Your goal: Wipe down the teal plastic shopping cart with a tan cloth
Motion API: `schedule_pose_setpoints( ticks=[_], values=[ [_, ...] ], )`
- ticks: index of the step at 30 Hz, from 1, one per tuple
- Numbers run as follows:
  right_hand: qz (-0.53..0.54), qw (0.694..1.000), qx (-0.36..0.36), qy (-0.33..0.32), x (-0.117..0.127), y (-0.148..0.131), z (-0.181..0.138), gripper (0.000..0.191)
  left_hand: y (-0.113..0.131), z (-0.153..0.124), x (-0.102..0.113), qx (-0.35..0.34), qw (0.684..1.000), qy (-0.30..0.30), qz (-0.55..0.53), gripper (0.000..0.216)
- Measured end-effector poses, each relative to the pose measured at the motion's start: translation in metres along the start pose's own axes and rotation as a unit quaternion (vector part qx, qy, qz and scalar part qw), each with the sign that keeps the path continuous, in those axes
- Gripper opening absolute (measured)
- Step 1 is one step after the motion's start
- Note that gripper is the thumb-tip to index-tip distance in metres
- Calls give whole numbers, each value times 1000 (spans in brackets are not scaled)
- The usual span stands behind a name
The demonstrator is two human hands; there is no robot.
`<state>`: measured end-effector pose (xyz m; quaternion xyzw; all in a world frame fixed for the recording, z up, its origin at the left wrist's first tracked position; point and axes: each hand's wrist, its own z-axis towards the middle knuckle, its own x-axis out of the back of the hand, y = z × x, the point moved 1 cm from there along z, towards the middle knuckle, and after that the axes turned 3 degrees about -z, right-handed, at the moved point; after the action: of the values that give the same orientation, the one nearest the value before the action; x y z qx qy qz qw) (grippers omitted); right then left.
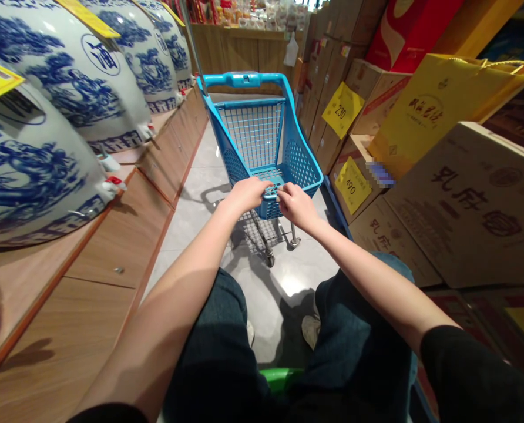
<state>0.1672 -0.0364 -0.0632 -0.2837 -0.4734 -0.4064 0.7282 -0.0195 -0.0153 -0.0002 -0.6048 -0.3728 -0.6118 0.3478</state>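
A blue plastic shopping cart (304,154) with a grid back panel stands in the aisle before me, its handle at the far end. My left hand (249,195) is closed at the left of the cart's near rim, palm down. Close beside it, my right hand (298,204) is closed on the same rim, fingers curled. A narrow gap separates the two sets of fingertips. The undersides of the fingers are hidden. The visible part of the basket holds nothing I can make out.
Large blue-and-white porcelain jars (107,70) with small taps line a wooden cabinet (112,252) on the left. Cardboard boxes (469,205), a yellow gift bag (442,111) and yellow price cards (343,110) crowd the right. Something green (282,378) shows between my legs.
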Motion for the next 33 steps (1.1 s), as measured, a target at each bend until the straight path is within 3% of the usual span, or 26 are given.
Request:
schedule_pose_setpoints(
  ticks=[3, 6, 8, 12, 14, 16, 21, 23, 25, 27, 30, 33],
  values=[
    [11, 997, 77, 8, -6, -22, -1, 39, -1, -2, 0, 4, 1000, -7, 5, 56],
    [-2, 995, 95, -17, 0, -28, 0, 38, -7, -3, -1, -4, 1000, -5, -9, 52],
    [-20, 998, 51, -40, 10, -16, 3, 32, -12, -2, -3, -10, 1000, 0, -24, 51],
    [-62, 989, -120, -54, 26, 25, 6, 28, -19, -1, -8, -28, 999, 2, -45, 52],
    [-71, 984, -158, -47, 26, 38, 4, 28, -19, 0, -9, -35, 999, 2, -41, 51],
    [-57, 989, -134, -33, 18, 37, 1, 28, -17, -1, -9, -32, 999, 1, -32, 50],
    [47, 998, 42, 18, -8, 1, -9, 36, -11, -1, -6, -25, 1000, -7, -13, 50],
    [62, 995, 73, 23, -11, 1, -10, 36, -12, -1, -5, -26, 999, -5, -19, 49],
    [48, 998, 46, 17, -7, 17, -9, 29, -14, 0, -5, -28, 999, -4, -32, 49],
    [23, 999, -37, 13, 0, 45, -7, 20, -16, 0, -6, -32, 999, -6, -42, 49],
    [7, 989, -143, 26, 7, 80, -5, 22, -16, 0, -5, -35, 999, -7, -42, 47],
    [0, 989, -147, 28, 6, 82, -7, 21, -13, -2, -4, -31, 999, -4, -34, 46]
  ],
)
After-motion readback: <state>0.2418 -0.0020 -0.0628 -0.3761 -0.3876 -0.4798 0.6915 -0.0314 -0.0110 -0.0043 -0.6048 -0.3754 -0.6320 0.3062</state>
